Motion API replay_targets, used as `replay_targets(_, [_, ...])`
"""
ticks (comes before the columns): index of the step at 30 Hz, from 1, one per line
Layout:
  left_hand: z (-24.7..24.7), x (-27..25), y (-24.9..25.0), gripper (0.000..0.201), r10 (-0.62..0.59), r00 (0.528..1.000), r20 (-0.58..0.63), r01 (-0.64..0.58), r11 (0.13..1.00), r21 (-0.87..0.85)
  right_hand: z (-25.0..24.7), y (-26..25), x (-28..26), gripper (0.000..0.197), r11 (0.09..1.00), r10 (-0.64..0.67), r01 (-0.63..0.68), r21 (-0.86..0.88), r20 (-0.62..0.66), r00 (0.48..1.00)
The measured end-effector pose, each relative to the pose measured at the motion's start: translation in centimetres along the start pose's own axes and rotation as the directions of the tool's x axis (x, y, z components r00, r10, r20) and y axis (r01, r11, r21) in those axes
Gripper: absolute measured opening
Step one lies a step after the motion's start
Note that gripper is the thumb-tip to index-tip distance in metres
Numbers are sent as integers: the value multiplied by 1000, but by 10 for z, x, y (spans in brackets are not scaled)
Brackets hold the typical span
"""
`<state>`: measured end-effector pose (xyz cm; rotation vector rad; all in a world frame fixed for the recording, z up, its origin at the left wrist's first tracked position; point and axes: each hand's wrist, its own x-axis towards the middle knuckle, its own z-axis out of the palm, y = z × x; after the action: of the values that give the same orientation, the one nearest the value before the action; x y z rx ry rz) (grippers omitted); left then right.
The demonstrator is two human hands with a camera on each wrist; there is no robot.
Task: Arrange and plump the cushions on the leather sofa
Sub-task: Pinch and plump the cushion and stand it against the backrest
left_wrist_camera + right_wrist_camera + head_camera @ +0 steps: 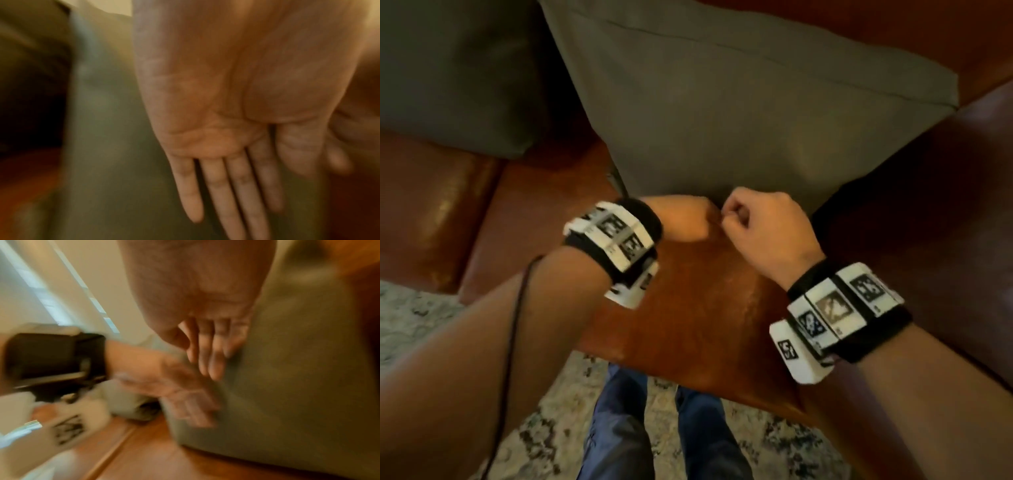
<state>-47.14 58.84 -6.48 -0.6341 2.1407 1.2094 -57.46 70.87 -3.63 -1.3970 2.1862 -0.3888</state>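
green cushion [739, 102] propped on brown leather sofa [705, 308], left hand [681, 219] grip spread flat against it, right hand [763, 222] at its lower edge, grip state unclear as views disagree, second cushion [448, 68] beside

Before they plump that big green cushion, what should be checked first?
1. Cushion stands on the sofa seat: ok.
2. Left hand and right hand at its lower edge: ok.
3. Left fingers straight against the fabric: ok.
4. Right hand's grip: cannot tell; head view looks curled, wrist view straight.
5. Second cushion clear of the first: cannot tell.
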Motion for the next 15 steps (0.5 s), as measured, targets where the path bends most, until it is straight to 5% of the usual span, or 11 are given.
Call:
replay_targets(3, [-33,-12,-58,30,-140,988,-61,133,986,-102,1,37,13,20,982,183,-187,40,72,980])
replay_targets(6, [-54,-43,-105,24,-197,923,-330,256,956,145,-2,63,6,22,937,323,-329,117,61,944])
replay_targets(7, [-52,-49,-107,28,-197,922,-334,266,948,175,-1,67,-1,22,921,369,-377,98,90,925])
replay_targets(9, [-34,-50,-82,29,-164,975,-147,192,961,199,10,59,-9,22,922,375,-387,16,218,901])
replay_targets(11, [0,-30,-51,16,-108,990,89,83,965,247,28,33,-5,22,964,253,-263,-29,395,883])
replay_targets(13, [27,-2,-22,25,-33,985,170,-26,944,330,47,9,9,25,984,177,-161,-76,499,848])
replay_targets(15, [34,22,-9,32,-58,990,125,6,924,382,57,6,29,25,971,239,-188,-148,521,820])
